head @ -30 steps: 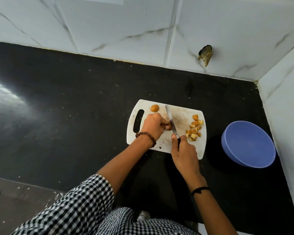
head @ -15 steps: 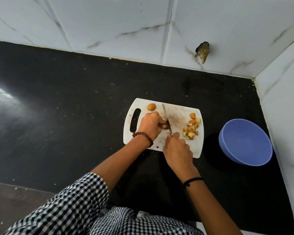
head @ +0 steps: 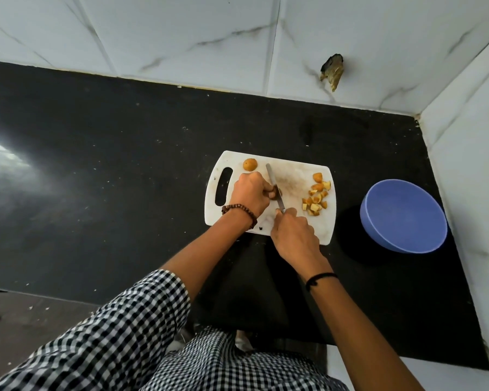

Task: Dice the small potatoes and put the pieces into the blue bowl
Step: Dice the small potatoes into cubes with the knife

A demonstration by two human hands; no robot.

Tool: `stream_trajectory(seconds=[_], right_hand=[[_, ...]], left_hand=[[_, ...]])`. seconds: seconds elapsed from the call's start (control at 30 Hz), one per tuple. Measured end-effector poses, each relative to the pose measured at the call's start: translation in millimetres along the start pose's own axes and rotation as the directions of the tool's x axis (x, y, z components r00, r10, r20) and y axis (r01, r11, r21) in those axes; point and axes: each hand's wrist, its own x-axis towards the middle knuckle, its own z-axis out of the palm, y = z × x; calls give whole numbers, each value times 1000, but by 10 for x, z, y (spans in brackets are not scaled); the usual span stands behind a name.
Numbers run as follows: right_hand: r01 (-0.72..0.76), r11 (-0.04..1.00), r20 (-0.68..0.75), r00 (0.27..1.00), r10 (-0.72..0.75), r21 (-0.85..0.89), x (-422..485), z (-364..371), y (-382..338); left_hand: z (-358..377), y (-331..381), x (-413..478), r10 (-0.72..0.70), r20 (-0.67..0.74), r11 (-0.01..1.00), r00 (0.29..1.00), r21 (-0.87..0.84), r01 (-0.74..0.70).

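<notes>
My left hand (head: 250, 197) pins a potato (head: 274, 194) mid-board (head: 294, 176), fingers curled tight just left of the knife (head: 275, 189); my right hand (head: 294, 235) grips its handle. Blade runs front-to-back. Bowl (head: 403, 215) sits empty, right.

Both hands reach forward, close together: the left hand (head: 250, 197) curled with fingers pinched downward, the right hand (head: 294, 232) fisted, knuckles up.
</notes>
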Motion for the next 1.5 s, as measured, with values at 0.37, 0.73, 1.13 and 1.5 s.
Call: stream_trajectory(seconds=[0.37,0.73,1.13,1.5], right_hand=[[-5,999,41,999,7,-50,-398,-12,232],[-27,998,126,991,34,-58,-721,-218,465],[33,989,-64,998,-24,146,-280,-199,395],[154,983,-279,953,-120,104,505,-149,20]], left_hand=[[8,-14,1,-26,-5,999,1000,-39,25],[83,-64,-7,57,29,994,998,96,-59],[-4,-107,-87,112,39,987,993,115,-116],[-41,-192,-144,111,32,980,993,163,-115]])
